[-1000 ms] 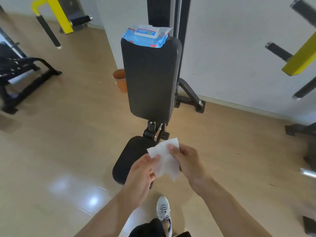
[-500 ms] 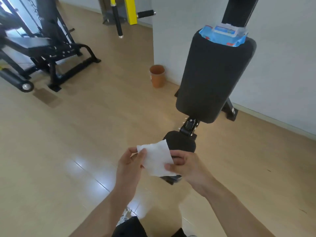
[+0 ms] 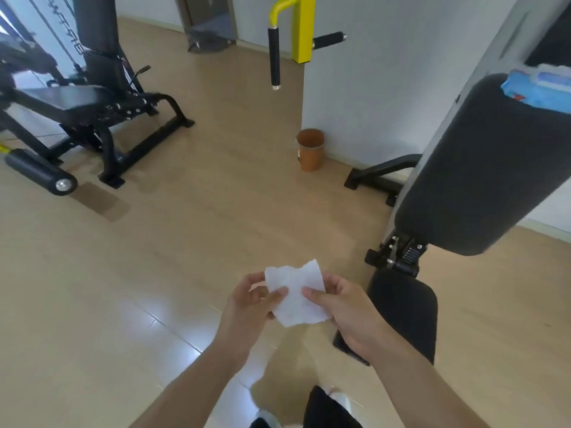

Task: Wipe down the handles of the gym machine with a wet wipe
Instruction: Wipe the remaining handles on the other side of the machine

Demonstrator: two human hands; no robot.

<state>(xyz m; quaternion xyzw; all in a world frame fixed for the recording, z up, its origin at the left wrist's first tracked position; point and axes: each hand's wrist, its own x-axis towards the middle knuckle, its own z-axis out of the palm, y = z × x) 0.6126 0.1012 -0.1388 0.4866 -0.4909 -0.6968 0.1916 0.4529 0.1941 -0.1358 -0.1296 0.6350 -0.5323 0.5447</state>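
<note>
Both hands pinching white wet wipe (image 3: 296,296): left hand (image 3: 251,307), right hand (image 3: 346,307). Black handles (image 3: 273,58) hanging off yellow machine arm (image 3: 304,26).

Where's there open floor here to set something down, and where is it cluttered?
Bare floor lies between the black bench, the orange bin and your hands. The right is crowded: the machine's back pad, seat and base foot.

The wet wipe (image 3: 295,296) at lower centre is plain white. The handles (image 3: 273,58) at top centre are black with silver end caps, on a bright yellow arm (image 3: 304,26). The backrest pad (image 3: 482,168) at right is black, and the wipe packet (image 3: 539,88) on it is blue and white with red marks. The bin (image 3: 310,149) is orange-brown, the floor (image 3: 185,227) pale wood-grain.
</note>
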